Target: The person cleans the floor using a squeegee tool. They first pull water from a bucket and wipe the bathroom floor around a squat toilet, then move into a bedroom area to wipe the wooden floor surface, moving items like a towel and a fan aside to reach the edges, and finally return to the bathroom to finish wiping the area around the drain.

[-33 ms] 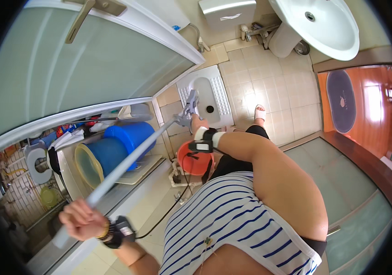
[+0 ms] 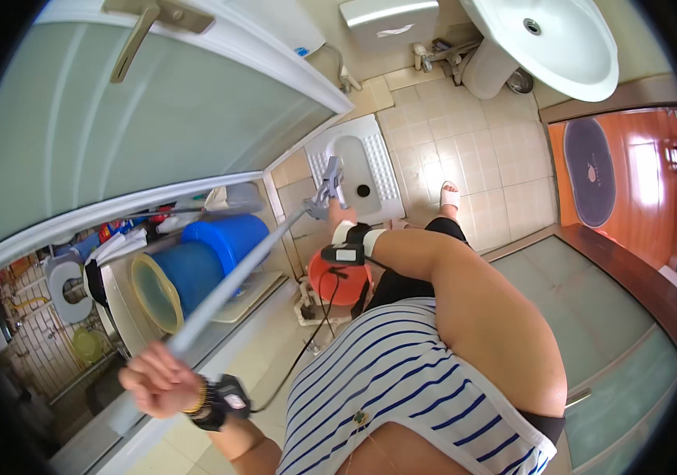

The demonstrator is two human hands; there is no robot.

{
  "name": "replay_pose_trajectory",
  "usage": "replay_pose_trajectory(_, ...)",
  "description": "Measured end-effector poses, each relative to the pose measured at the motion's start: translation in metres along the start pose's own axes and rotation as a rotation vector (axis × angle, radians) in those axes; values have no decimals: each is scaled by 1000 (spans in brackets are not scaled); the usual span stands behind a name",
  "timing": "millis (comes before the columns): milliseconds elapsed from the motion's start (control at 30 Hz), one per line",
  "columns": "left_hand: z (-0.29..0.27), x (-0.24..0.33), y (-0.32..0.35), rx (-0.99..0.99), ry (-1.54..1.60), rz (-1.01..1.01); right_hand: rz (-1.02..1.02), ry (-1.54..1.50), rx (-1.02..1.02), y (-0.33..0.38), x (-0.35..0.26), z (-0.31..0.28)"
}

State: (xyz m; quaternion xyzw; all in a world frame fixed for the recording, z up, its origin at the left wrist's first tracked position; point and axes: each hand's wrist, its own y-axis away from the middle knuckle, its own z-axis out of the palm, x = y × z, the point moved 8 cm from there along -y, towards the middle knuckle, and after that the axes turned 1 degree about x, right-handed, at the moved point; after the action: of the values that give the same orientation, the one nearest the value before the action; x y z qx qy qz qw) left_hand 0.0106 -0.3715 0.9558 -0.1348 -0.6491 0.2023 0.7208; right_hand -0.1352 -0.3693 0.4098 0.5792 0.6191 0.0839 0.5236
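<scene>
A long pale-grey pole (image 2: 242, 276) slants from the lower left up to a grey bracket-like head (image 2: 326, 190); it looks like a mop. My left hand (image 2: 158, 382) is closed around the lower part of the pole. My right hand (image 2: 340, 214) is closed at the bracket end, its fingers partly hidden behind the bracket and wrist strap. This end is over the near left part of the white squat toilet (image 2: 392, 178). An orange-red bucket (image 2: 345, 286) stands below my right wrist.
To the left, a blue bucket (image 2: 249, 237) and a blue barrel with a yellowish rim (image 2: 158, 294) lie beyond the frosted door (image 2: 188, 103). A washbasin (image 2: 572, 59) is at the upper right. A doorway with an oval dark mat (image 2: 589, 174) opens at the far right.
My left hand has shifted slightly right and upward, swinging the near end of the pole with it. My right hand and the bracket end have stayed nearly in place.
</scene>
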Motion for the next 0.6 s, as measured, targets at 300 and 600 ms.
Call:
replay_pose_trajectory(300,27,-37,15,63,-191,-28,50,-72,-352,27,-16,13)
replay_pose_trajectory(600,-102,84,-52,494,-134,22,-650,309,-1247,21,-41,-14)
